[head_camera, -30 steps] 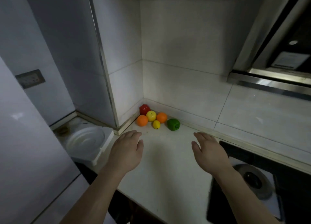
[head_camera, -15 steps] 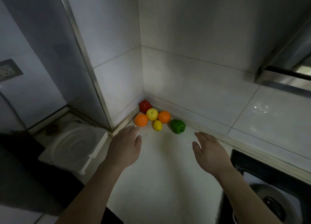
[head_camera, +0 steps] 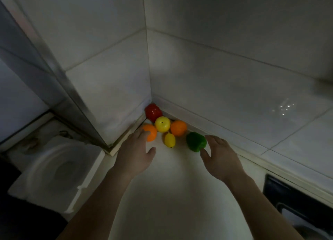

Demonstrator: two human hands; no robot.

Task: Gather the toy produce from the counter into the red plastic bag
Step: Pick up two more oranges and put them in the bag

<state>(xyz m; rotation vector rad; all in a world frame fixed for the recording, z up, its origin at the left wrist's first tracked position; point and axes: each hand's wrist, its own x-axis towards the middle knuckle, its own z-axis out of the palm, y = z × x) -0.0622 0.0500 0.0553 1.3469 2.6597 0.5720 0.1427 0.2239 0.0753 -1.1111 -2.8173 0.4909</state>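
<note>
Over the counter (head_camera: 171,185) both hands are spread and hold nothing. The left hand (head_camera: 134,154) has its fingertips at the orange (head_camera: 150,132) left of the yellow apple (head_camera: 162,124). The right hand (head_camera: 220,157) has its thumb beside the green pepper (head_camera: 196,141), right of the apple. The lemon (head_camera: 170,140) lies before the apple, the second orange (head_camera: 178,128) just right of it, and the red pepper (head_camera: 153,112) behind it.

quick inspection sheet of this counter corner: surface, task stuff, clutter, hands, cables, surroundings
surface: white counter, dimly lit.
job's things: six toy pieces clustered in the wall corner: red pepper, yellow apple, left orange, right orange, lemon, green pepper; red bag not in view.
clutter: nothing seen.
grippers: left hand open, fingertips overlapping the left orange, contact unclear; right hand open, thumb close beside the green pepper; neither holds anything.
cables: nothing seen.
surroundings: tiled walls, metal edge strip, white round-lidded object lower left, black stove at right.
</note>
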